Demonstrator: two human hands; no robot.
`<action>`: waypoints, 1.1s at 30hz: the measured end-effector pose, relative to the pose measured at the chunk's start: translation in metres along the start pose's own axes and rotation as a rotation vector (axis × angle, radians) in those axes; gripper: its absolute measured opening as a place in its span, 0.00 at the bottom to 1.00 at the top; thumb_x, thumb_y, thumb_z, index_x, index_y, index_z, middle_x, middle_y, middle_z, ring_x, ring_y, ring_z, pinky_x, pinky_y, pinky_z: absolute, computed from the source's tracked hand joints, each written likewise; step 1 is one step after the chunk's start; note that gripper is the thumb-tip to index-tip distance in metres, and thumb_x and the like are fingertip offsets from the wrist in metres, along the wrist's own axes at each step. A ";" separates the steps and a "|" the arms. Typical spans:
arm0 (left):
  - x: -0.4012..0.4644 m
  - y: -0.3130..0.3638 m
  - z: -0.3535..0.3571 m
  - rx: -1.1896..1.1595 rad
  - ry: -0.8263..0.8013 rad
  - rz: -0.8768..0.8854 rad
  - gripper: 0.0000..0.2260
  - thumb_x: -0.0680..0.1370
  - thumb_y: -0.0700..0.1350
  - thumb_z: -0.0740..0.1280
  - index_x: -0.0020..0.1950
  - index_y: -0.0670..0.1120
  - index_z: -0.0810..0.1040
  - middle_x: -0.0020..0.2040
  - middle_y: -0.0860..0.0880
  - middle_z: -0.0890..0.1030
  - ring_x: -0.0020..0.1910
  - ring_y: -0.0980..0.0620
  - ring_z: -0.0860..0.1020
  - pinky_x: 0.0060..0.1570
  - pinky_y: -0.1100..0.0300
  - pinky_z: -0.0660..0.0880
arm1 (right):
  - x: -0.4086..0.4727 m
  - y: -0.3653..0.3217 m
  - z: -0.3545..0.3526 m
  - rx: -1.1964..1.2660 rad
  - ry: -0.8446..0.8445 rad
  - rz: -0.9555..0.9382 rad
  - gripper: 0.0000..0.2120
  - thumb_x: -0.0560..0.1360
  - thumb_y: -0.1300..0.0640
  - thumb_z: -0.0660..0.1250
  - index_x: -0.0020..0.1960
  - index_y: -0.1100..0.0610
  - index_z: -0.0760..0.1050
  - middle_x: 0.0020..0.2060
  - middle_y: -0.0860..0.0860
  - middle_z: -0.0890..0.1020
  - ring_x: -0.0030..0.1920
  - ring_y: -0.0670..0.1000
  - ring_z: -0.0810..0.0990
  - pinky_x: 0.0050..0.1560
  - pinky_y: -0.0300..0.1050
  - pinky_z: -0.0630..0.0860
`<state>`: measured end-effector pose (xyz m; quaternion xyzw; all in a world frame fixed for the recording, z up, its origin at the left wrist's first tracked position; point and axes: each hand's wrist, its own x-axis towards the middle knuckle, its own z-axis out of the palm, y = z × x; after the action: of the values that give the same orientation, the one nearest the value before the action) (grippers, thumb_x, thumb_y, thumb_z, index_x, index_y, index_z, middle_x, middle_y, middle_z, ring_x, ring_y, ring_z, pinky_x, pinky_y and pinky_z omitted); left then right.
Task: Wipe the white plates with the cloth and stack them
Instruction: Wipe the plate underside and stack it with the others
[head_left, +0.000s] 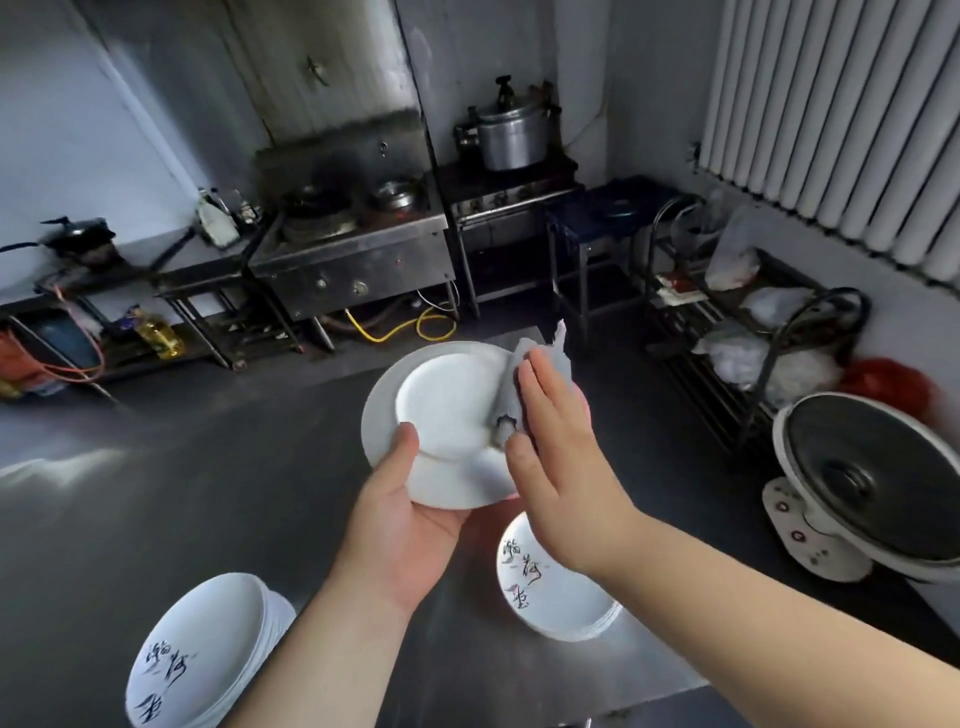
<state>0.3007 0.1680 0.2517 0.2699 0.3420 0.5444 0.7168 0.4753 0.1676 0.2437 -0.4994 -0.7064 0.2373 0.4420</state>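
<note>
Hands (415, 499) (556, 457) wipe plate (441, 415) above open table (208, 493).

A white plate (441, 415) was held tilted, underside up, above the steel table (208, 493). A pale cloth (540, 353) lay pressed against its right rim. Two stacks of white plates with black brush lettering stood on the table: one (208, 654) at its near left, one (556, 587) just below the held plate.
</note>
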 end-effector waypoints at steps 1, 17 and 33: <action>0.000 -0.004 0.001 -0.014 0.006 -0.027 0.24 0.85 0.57 0.61 0.72 0.42 0.80 0.71 0.38 0.79 0.71 0.39 0.78 0.67 0.44 0.78 | -0.008 -0.003 0.008 -0.032 -0.007 -0.010 0.40 0.83 0.35 0.45 0.86 0.58 0.42 0.85 0.48 0.41 0.84 0.50 0.37 0.84 0.57 0.43; 0.021 -0.043 0.004 0.009 0.084 -0.232 0.29 0.83 0.61 0.62 0.73 0.41 0.78 0.70 0.40 0.81 0.68 0.42 0.80 0.67 0.47 0.74 | -0.053 0.023 0.052 -0.017 -0.031 0.189 0.41 0.82 0.29 0.42 0.85 0.52 0.36 0.83 0.43 0.33 0.82 0.50 0.30 0.81 0.48 0.42; 0.042 -0.096 -0.042 0.385 0.058 -0.464 0.17 0.85 0.49 0.65 0.75 0.52 0.76 0.67 0.46 0.83 0.68 0.43 0.81 0.64 0.42 0.78 | -0.018 0.162 -0.065 0.011 -0.583 0.919 0.23 0.83 0.37 0.63 0.49 0.56 0.85 0.34 0.53 0.87 0.31 0.53 0.83 0.35 0.44 0.77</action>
<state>0.3324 0.1838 0.1442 0.2998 0.5119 0.2987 0.7476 0.6132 0.2067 0.1430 -0.6678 -0.5074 0.5385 0.0813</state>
